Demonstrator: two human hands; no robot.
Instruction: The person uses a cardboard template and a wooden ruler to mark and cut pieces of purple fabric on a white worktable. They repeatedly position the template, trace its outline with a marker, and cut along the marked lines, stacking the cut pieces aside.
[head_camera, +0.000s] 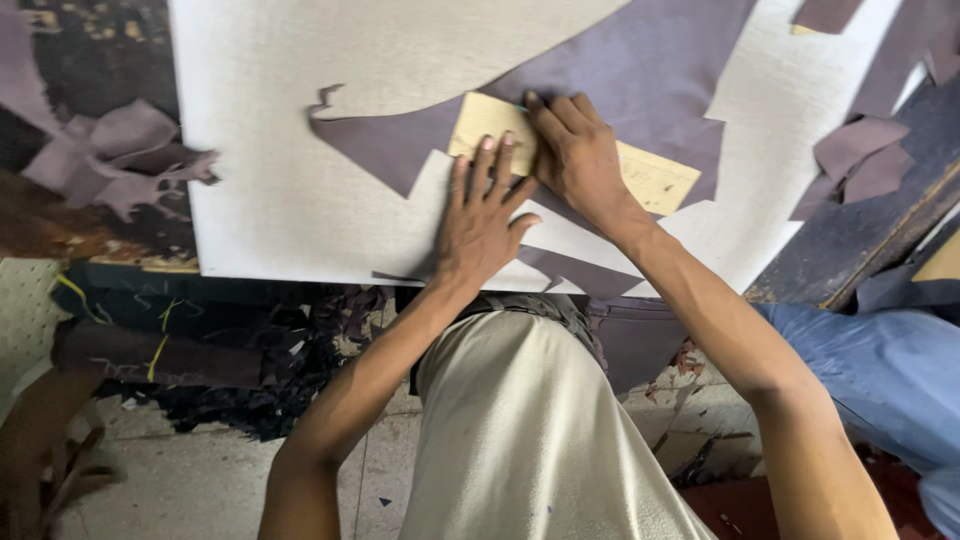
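Note:
A tan cardboard template (655, 180) lies on a sheet of purple-grey leather (640, 70) spread over a pale cutting board (290, 190). My left hand (480, 225) lies flat with fingers spread, its fingertips pressing the template's near-left corner. My right hand (578, 155) curls over the template's top edge, fingers bunched at the corner; whether it holds a small tool I cannot tell. The leather has angular cut-outs near my left hand.
Leather offcuts (115, 155) lie heaped at the left of the board, and more scraps (860, 160) sit at the right on a dark bench. Dark trimmings (260, 390) litter the tiled floor below. A person's blue-clad leg (880, 370) is at the right.

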